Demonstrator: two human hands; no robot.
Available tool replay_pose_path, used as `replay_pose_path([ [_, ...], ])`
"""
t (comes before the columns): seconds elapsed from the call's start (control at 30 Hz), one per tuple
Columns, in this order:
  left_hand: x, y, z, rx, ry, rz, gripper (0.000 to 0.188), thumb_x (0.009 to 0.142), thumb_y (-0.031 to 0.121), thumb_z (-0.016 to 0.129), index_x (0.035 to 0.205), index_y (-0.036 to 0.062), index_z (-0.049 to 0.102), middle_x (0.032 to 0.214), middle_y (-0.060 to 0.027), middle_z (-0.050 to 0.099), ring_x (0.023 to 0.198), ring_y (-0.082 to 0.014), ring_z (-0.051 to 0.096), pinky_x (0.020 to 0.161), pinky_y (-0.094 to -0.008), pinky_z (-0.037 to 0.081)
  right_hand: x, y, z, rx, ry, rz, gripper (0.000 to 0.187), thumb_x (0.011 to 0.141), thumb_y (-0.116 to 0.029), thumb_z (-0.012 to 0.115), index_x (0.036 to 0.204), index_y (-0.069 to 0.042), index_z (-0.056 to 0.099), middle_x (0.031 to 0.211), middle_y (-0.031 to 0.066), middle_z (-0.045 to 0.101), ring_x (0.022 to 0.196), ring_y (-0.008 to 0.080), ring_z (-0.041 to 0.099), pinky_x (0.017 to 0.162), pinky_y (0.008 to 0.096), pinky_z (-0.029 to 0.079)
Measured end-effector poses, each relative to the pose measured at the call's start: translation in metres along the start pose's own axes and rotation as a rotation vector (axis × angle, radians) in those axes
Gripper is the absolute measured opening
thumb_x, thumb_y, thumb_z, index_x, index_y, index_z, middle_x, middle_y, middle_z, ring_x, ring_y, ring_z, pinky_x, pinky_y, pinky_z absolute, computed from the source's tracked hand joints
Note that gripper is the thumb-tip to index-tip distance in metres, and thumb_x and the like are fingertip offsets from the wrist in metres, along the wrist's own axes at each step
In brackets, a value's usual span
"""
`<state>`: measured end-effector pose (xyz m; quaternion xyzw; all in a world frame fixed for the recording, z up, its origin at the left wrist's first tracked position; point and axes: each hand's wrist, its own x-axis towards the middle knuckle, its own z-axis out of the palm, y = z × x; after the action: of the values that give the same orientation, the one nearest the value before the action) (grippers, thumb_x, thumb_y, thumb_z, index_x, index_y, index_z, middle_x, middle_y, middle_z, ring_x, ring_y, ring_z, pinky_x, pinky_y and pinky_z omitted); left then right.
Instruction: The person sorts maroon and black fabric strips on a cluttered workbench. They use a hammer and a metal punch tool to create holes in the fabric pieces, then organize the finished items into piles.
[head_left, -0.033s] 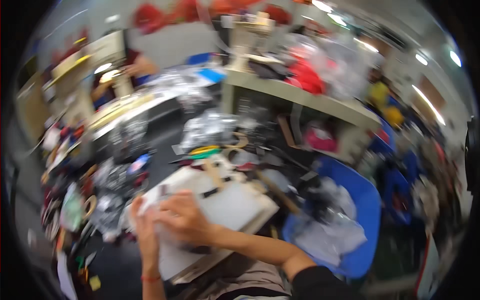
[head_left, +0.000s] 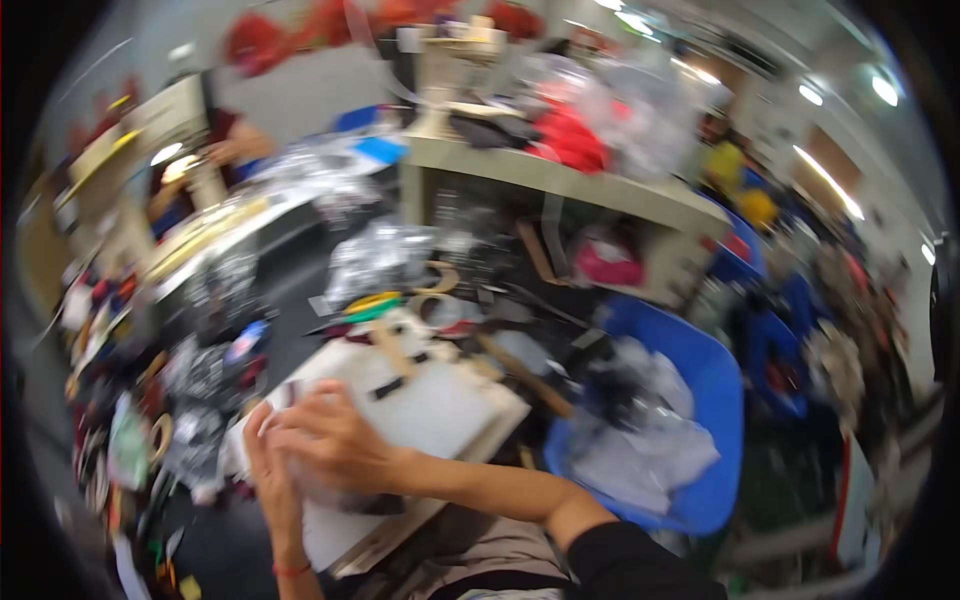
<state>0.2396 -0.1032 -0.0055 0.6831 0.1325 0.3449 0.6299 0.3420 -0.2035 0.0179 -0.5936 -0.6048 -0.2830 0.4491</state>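
Both hands meet over the left end of a white board point(head_left: 450, 405), close to its near-left corner; motion blur softens most detail. L hand point(head_left: 268, 462) stands nearly upright, fingers up & close tog., w/ a red wristband point(head_left: 291, 571) below. R hand point(head_left: 335, 437) comes across from the right, palm down, fingers part-curled, tips at or v. near the L fingers; can't tell if they touch. A pale, see-through-looking item point(head_left: 320, 490) shows under the R palm, btwn the hands, above the board's left end: it lies just below R hand & to the right of L hand, R nearer as far as shown. Its long axis is unclear, and can't tell whether either hand actually grips it. Toward the board's far edge, a short black strip point(head_left: 388, 388) lies aslant, right end higher, well apart from the fingers; a tan strip point(head_left: 390, 348) runs past it toward the far corner. Beyond that corner: yellow ring point(head_left: 370, 301) & green ring point(head_left: 372, 313), side by side on the black surface point(head_left: 300, 318). Off the board's right corner, a blue container point(head_left: 718, 400) w/ clear plastic bags point(head_left: 640, 465) inside.
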Motion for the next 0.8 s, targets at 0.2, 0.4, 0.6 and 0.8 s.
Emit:
replay_pose_path([
  [0.2, -0.009, 0.041, 0.074, -0.002, -0.481, -0.011, 0.037, 0.098, 0.019, 0.04, 0.125, -0.0046, 0.048, 0.129, -0.0142, 0.05, 0.12, -0.0218, 0.047, 0.101, -0.0326, 0.035, 0.001, 0.001, -0.132, -0.202, 0.267, 0.068, 0.014, 0.075, -0.007, 0.059, 0.089, -0.006, 0.062, 0.097, 0.0086, 0.057, 0.094, 0.0245, 0.054, 0.087, 0.0445, 0.035],
  [0.4, -0.048, 0.057, 0.123, 0.26, -0.613, 0.281, 0.029, 0.083, 0.0, 0.057, 0.112, -0.001, 0.057, 0.12, -0.0191, 0.056, 0.114, -0.0313, 0.053, 0.097, -0.037, 0.039, -0.04, -0.012, -0.325, -0.928, 0.478, 0.473, 0.004, 0.085, -0.005, 0.061, 0.083, -0.001, 0.061, 0.086, 0.0084, 0.059, 0.075, 0.0199, 0.057, 0.066, 0.0296, 0.046],
  [0.6, -0.111, -0.001, 0.159, 0.231, -0.888, 0.136, 0.041, 0.082, 0.006, 0.064, 0.12, -0.0015, 0.051, 0.112, -0.0192, 0.058, 0.105, -0.0354, 0.055, 0.09, -0.039, 0.044, -0.149, 0.017, -0.474, -1.105, 0.409, 0.797, 0.015, 0.089, -0.012, 0.059, 0.083, 0.002, 0.061, 0.077, 0.0087, 0.059, 0.063, 0.0162, 0.057, 0.059, 0.0298, 0.045],
  [0.8, -0.136, -0.034, 0.14, 0.306, -0.895, 0.03, 0.028, 0.082, 0.009, 0.065, 0.108, 0.0013, 0.059, 0.106, -0.018, 0.061, 0.097, -0.035, 0.059, 0.083, -0.0391, 0.047, -0.397, 0.091, -0.421, -0.928, -0.203, 1.476, 0.028, 0.086, -0.027, 0.057, 0.082, -0.002, 0.067, 0.076, 0.016, 0.067, 0.07, 0.0274, 0.063, 0.067, 0.0388, 0.048],
])
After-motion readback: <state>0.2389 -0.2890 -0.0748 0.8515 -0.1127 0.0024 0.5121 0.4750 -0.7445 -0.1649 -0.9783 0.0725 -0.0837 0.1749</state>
